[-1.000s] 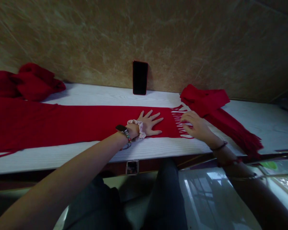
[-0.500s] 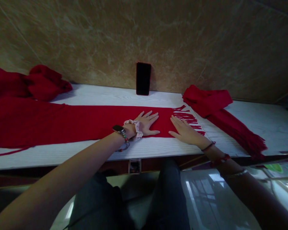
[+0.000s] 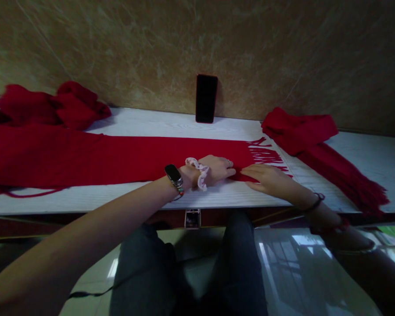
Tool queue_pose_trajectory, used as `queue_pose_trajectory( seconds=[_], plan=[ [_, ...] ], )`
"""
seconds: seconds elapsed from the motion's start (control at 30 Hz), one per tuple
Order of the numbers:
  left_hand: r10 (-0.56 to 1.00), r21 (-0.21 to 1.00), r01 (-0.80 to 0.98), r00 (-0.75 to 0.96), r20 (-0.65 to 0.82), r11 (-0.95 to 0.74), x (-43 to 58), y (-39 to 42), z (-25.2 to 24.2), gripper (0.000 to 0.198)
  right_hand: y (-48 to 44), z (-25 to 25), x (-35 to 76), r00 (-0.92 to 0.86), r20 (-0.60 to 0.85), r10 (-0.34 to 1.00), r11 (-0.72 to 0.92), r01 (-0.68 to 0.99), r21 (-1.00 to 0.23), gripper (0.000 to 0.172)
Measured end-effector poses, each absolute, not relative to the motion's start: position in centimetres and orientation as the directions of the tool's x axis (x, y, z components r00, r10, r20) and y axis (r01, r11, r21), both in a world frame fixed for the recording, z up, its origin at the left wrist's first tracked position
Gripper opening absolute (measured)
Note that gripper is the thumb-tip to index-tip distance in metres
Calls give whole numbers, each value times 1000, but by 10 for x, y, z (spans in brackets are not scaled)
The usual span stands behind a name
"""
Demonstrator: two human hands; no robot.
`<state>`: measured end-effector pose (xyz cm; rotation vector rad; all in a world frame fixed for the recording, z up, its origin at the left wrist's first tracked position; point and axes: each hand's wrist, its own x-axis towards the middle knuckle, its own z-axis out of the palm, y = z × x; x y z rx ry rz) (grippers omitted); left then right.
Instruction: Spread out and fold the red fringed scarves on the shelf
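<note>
A long red scarf (image 3: 145, 158) lies flat along the table, its fringe (image 3: 266, 154) spread at the right end. My left hand (image 3: 216, 169), with a pale scrunchie and a dark wristband behind it, is closed at the scarf's near edge, fingers bent down onto the cloth. Just right of it, my right hand (image 3: 270, 179) pinches the same near edge close to the fringe, thumb toward me and fingers together. A small fold of cloth shows between the two hands. The fingertips are partly hidden.
Against the marbled wall leans a dark phone (image 3: 206, 98). Another red scarf (image 3: 316, 145), loosely folded, lies at the right. Bunched red cloth (image 3: 75, 105) sits at the back left. The white table (image 3: 145, 120) ends just above my knees.
Both hands were flat on the scarf with fingers spread. Now they have come together at its near edge and closed on the cloth. The view has shifted slightly.
</note>
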<state>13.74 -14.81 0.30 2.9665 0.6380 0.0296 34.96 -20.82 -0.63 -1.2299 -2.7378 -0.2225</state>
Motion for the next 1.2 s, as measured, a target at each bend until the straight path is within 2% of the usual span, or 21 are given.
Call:
queue_pose_trajectory(
  seconds=[0.2,0.63,0.77,0.97,1.1,1.2],
  plan=[
    [523,99,521,852,-10,-848,147,-158,11,31,-209,-15,348,-635,236,735,619,771,146,33],
    [645,69,642,762,52,-764,148,-163,10,28,-214,-28,352,-425,481,767,438,894,93,30],
    [632,65,629,771,71,-775,143,-167,14,26,-213,-30,352,-422,471,775,413,902,127,30],
    [608,47,606,791,67,-794,156,-167,11,33,-207,-33,353,-409,437,801,409,907,98,31],
    [594,31,593,801,74,-804,160,-164,6,25,-208,-32,356,-432,440,787,422,898,126,28],
    [561,-55,565,825,73,-823,162,-162,3,22,-209,-30,358,-440,442,782,430,894,129,26]
  ],
)
